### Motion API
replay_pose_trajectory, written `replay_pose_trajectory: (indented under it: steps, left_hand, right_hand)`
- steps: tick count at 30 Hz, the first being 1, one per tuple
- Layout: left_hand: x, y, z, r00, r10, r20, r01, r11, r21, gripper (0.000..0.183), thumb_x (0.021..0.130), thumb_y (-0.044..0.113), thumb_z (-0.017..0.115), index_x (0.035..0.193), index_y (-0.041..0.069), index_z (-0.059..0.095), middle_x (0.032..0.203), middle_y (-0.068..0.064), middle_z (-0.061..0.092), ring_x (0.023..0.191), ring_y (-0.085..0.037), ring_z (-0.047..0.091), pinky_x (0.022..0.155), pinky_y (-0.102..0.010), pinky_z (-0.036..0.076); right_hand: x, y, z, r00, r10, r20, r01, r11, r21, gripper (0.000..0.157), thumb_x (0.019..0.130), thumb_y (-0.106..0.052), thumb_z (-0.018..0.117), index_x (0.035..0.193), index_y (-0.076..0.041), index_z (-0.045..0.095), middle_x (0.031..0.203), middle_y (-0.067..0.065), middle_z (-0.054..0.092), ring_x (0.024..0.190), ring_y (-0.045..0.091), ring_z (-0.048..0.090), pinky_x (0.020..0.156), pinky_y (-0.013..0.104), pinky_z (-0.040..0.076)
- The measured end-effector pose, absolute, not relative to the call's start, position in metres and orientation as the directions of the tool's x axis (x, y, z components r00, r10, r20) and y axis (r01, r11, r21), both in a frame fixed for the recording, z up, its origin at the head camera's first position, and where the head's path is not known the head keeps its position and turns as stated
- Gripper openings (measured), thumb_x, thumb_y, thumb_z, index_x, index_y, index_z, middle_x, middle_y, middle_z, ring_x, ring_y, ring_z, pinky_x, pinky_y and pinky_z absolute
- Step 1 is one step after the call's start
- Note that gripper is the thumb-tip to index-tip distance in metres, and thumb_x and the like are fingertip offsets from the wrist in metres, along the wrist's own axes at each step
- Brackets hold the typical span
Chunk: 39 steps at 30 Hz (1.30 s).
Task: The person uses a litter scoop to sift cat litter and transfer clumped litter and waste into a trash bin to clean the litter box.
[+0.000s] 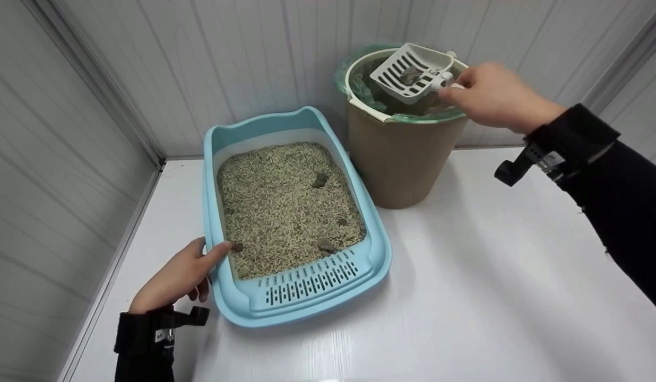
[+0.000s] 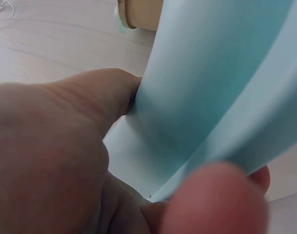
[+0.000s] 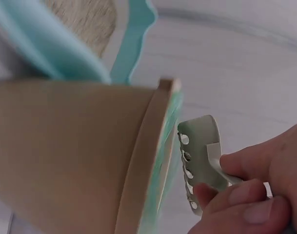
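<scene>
The right hand (image 1: 492,98) gripped the handle of a pale slotted scoop (image 1: 421,62), thumb and fingers closed round it, and carried the scoop over the mouth of a brown bucket (image 1: 405,159). A grayish clump (image 1: 411,76) lay on the slots; the blade faced upward, probably so that the piece would not slide off, while the position above the bucket meant that anything dropping would likely land inside. A green bag (image 1: 378,101) lined the bucket, its edge folded outside the rim, presumably to keep the walls clean. The left hand (image 1: 179,273) held the near left edge of a blue litter tray (image 1: 307,300), thumb over the rim and fingers curled outside, seemingly to steady it. The tray stood on the white tabletop (image 1: 492,265) just beside the bucket, which would keep any carry between them short. Dark lumps (image 1: 321,180) dotted the pellet litter (image 1: 275,212) within the tray.
</scene>
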<state>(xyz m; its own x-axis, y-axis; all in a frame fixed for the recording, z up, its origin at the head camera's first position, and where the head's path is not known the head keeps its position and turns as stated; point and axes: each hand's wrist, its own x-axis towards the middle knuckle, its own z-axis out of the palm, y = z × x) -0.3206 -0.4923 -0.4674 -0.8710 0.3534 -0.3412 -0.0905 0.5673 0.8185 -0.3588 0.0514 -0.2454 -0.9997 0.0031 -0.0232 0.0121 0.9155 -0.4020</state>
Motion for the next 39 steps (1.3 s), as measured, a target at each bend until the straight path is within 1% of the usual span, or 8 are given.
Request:
replay_pose_trajectory:
  steps: [9,14,17,24,26,32,35,39]
  left_hand:
    - [-0.321,-0.493,-0.471,-0.876,0.354,-0.327,-0.075,0.57,0.818,0.067,0.117,0.058,0.053,0.142,-0.004,0.044,0.089,-0.013,0.067,0.052,-0.019,0.061,0.048,-0.035,0.055]
    - [-0.321,-0.493,-0.474,-0.879,0.346,-0.329,-0.085,0.566,0.82,0.068,0.117,0.056,0.054,0.145,-0.004,0.044,0.09,-0.013,0.068,0.052,-0.019,0.061,0.048,-0.035,0.055]
    - [-0.32,-0.493,-0.473,-0.879,0.341,-0.333,-0.09,0.567,0.819,0.069,0.116,0.058,0.054,0.145,-0.004,0.044,0.089,-0.013,0.068,0.052,-0.019,0.061,0.048,-0.034,0.055]
    - [-0.318,-0.495,-0.47,-0.878,0.33,-0.345,-0.102,0.575,0.811,0.071,0.115,0.061,0.055,0.144,-0.003,0.046,0.08,-0.012,0.066,0.052,-0.018,0.061,0.048,-0.031,0.051]
    - [-0.317,-0.496,-0.469,-0.877,0.331,-0.348,-0.107,0.572,0.813,0.072,0.115,0.062,0.055,0.146,-0.002,0.046,0.079,-0.011,0.066,0.052,-0.018,0.061,0.048,-0.03,0.05]
    - [-0.316,-0.495,-0.468,-0.883,0.327,-0.338,-0.106,0.563,0.82,0.068,0.114,0.061,0.056,0.138,-0.003,0.046,0.085,-0.012,0.067,0.052,-0.018,0.061,0.048,-0.032,0.054]
    - [-0.316,-0.493,-0.468,-0.885,0.325,-0.334,-0.103,0.564,0.819,0.069,0.113,0.063,0.056,0.136,-0.002,0.047,0.087,-0.013,0.067,0.052,-0.018,0.061,0.049,-0.033,0.055]
    - [-0.315,-0.492,-0.466,-0.887,0.315,-0.337,-0.107,0.57,0.814,0.07,0.113,0.064,0.056,0.135,-0.001,0.047,0.088,-0.014,0.067,0.053,-0.018,0.061,0.049,-0.034,0.056]
  right_hand:
    - [-0.356,0.068,-0.25,-1.0,-0.009,0.001,-0.01,0.993,-0.119,0.043,0.114,-0.034,0.05,0.119,0.006,0.065,0.091,0.017,0.061,0.08,0.034,0.059,0.059,0.044,0.047]
    - [-0.351,0.063,-0.259,-0.976,-0.144,0.165,-0.13,0.987,0.094,0.019,0.105,-0.015,0.05,0.092,-0.003,0.057,0.066,0.007,0.049,0.057,0.03,0.051,0.044,0.046,0.042]
    - [-0.348,0.064,-0.272,-0.89,-0.312,0.331,-0.24,0.941,0.24,0.015,0.094,0.0,0.051,0.081,-0.004,0.046,0.056,0.004,0.04,0.045,0.026,0.04,0.037,0.046,0.034]
    - [-0.353,0.068,-0.293,-0.607,-0.612,0.507,-0.276,0.76,0.588,0.028,0.108,0.007,0.048,0.08,0.004,0.043,0.058,0.011,0.037,0.042,0.021,0.028,0.034,0.04,0.029]
    - [-0.353,0.067,-0.291,-0.632,-0.586,0.508,-0.279,0.783,0.557,0.022,0.103,0.01,0.047,0.081,0.005,0.045,0.058,0.01,0.038,0.041,0.023,0.031,0.034,0.04,0.028]
    - [-0.345,0.047,-0.267,-0.909,-0.187,0.373,-0.147,0.98,0.131,0.03,0.112,-0.02,0.044,0.091,0.0,0.048,0.058,0.004,0.038,0.048,0.027,0.039,0.041,0.043,0.03]
    - [-0.337,0.024,-0.254,-0.94,-0.087,0.33,-0.097,0.995,-0.015,0.042,0.117,-0.036,0.044,0.105,0.003,0.056,0.066,0.008,0.047,0.057,0.031,0.049,0.046,0.045,0.035]
    - [-0.322,-0.024,-0.252,-0.943,-0.137,0.303,-0.201,0.961,-0.191,0.042,0.117,-0.04,0.052,0.116,0.001,0.063,0.08,0.012,0.06,0.067,0.033,0.059,0.054,0.046,0.043]
